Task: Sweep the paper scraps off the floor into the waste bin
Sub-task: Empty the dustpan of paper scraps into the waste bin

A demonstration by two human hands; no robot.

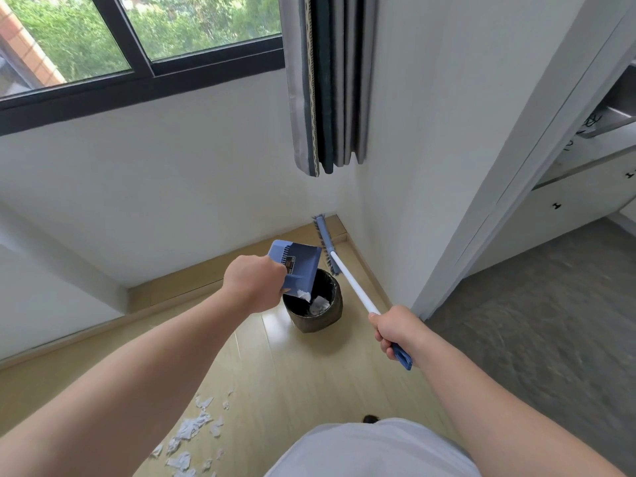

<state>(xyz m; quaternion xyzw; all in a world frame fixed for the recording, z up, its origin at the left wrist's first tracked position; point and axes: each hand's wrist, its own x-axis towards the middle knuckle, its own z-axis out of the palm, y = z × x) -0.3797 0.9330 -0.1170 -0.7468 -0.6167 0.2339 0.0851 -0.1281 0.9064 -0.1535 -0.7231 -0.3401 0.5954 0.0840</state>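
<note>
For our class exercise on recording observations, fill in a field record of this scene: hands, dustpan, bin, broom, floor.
left hand: grips the blue dustpan
dustpan: tilted over the waste bin, white scraps at its lowered lip
waste bin: black, upright on the wooden floor
right hand: grips the broom by its handle
broom head: near the wall corner, beyond the bin
floor: paper scraps unswept at lower left
</note>
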